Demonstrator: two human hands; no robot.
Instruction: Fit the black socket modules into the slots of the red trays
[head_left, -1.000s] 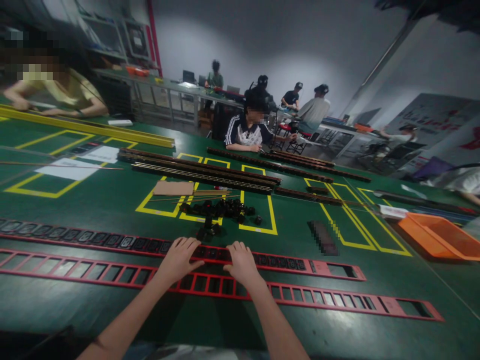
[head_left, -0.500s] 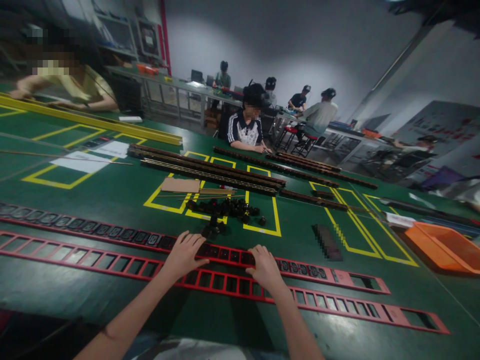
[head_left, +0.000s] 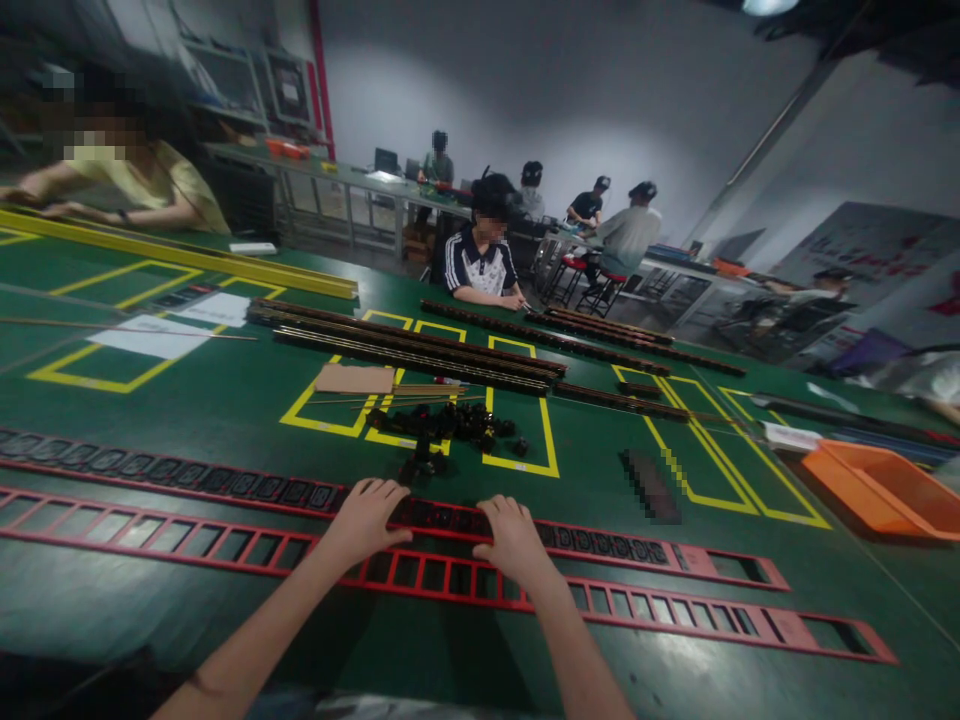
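A long red slotted strip (head_left: pixel 739 567) lies across the green table in front of me, with black socket-like inserts (head_left: pixel 322 495) in many of its slots. My left hand (head_left: pixel 373 518) grips it left of centre, fingers over the far edge and thumb along the near edge. A short way to the right, my right hand (head_left: pixel 511 538) holds the same strip in a similar way. Dark inserts (head_left: pixel 442 516) show between the hands. Nearer to me is a second red strip (head_left: pixel 817 632) with open slots, partly covered by my forearms.
Beyond the strips lie a heap of small black parts (head_left: pixel 457 425), a cardboard piece (head_left: pixel 354 379) and long dark rails (head_left: pixel 412 345). An orange bin (head_left: pixel 877 480) stands at right. A co-worker (head_left: pixel 484 255) sits across the table; another person (head_left: pixel 161 190) works at far left.
The far strip with the inserts has slid slightly to the right relative to the near strip. My right hand has shifted a little left, closer to my left hand. The view has turned slightly.
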